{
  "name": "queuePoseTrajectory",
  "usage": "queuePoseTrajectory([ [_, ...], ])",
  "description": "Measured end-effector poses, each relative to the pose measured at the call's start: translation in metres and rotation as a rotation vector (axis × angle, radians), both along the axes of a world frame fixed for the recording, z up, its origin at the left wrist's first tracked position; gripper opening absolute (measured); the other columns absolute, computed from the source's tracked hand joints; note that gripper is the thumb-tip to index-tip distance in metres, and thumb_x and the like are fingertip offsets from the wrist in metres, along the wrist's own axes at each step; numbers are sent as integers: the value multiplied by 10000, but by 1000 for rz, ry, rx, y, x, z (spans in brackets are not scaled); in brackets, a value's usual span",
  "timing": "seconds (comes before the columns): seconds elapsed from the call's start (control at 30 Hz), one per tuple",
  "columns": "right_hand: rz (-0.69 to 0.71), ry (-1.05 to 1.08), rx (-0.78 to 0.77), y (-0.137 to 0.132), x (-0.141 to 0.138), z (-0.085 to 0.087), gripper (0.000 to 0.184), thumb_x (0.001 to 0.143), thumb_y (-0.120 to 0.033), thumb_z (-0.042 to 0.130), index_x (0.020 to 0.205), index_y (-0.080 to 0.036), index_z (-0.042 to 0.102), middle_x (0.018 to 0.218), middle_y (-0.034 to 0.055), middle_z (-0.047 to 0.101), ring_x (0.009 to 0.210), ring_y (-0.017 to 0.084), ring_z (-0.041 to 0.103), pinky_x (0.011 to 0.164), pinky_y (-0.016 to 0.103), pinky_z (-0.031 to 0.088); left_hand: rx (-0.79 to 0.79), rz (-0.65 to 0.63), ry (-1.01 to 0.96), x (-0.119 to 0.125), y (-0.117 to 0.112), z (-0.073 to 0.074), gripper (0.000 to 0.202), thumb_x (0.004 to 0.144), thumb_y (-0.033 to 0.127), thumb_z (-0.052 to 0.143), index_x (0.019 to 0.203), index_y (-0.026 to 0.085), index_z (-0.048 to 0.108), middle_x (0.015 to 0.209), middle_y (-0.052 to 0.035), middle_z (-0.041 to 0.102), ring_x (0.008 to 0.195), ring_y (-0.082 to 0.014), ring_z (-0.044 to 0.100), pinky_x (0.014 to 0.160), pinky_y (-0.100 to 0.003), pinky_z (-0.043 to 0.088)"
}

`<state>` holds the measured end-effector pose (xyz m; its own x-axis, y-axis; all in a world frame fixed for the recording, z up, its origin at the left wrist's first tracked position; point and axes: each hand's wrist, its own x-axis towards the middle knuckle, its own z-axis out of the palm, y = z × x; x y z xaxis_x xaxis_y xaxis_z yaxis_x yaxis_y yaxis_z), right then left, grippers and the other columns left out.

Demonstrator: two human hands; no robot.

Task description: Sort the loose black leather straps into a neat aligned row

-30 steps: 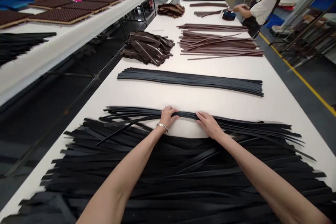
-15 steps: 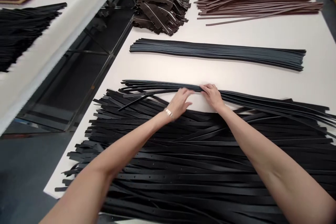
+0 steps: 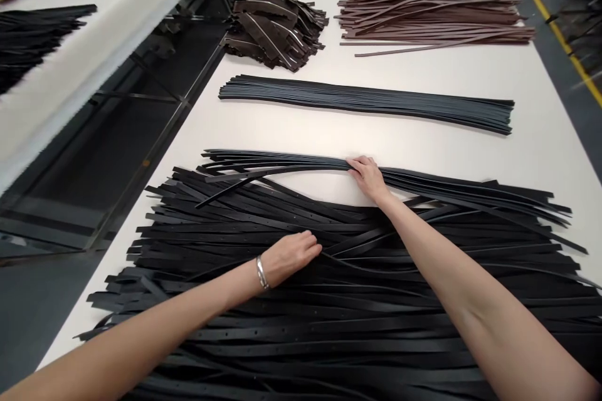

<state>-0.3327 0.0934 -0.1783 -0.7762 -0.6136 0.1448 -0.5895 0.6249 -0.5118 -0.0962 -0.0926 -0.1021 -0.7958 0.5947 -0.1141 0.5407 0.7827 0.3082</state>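
My right hand is closed around the middle of a bundle of black straps, which stand on edge side by side and fan out at both ends. Lower and to the left, my left hand, with a silver bracelet at the wrist, pinches a single black strap over the wide pile of loose black straps. Small holes show in several straps of the pile. The fingertips of my left hand are partly hidden.
Beyond the bundle, a neat stack of black straps lies across the white table. Dark brown pieces are heaped at the far left, brown strips at the far right. Another white-topped table stands to the left.
My left hand has moved from beside the bundle down and left onto the loose pile, and its fingers have closed on a strap. My right hand keeps its hold; the view has shifted slightly.
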Motion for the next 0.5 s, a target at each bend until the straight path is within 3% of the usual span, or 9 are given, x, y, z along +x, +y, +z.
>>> queuePoseTrajectory([
  [0.07,-3,-19,-12,-1,-2,1,394,915,-215,469,1279,-236,618,1164,101,620,1063,291,512,972,482,433,96,151,-22,-35,-2,-6,256,970,194,392,968,189,648,852,-57,614,790,-182,541,715,-299,477],
  [0.17,-17,-29,-6,-2,-5,3,370,906,-225,490,1244,-230,642,1140,93,625,1057,273,534,965,454,452,226,526,96,-100,-4,-23,202,918,277,533,795,194,670,863,-60,618,903,-215,538,842,-354,467],
  [0.23,-23,-38,0,-3,-5,6,339,919,-266,492,1208,-214,662,1129,92,628,1056,259,545,969,427,458,271,700,187,-143,-5,-39,136,810,254,680,700,180,648,1084,-89,625,1123,-278,482,1002,-437,399],
  [0.3,-2,-29,10,-2,-5,10,347,919,-335,519,1197,-191,667,1132,101,625,1071,259,544,997,418,443,279,754,202,-176,-8,-52,157,747,213,732,660,169,609,1203,-96,603,1227,-300,433,1105,-492,289],
  [0.4,76,16,44,0,-4,15,372,895,-325,566,1232,-190,647,1155,106,620,1079,272,534,1004,427,434,257,723,150,-198,-19,-57,134,751,198,718,740,173,587,1007,-65,661,1058,-246,547,1061,-463,340],
  [0.5,79,22,70,1,-4,17,360,890,-217,538,1233,-222,649,1141,91,635,1057,275,536,940,427,468,209,749,163,-182,-30,-38,170,762,149,675,905,167,585,956,-69,637,986,-254,546,943,-438,412],
])
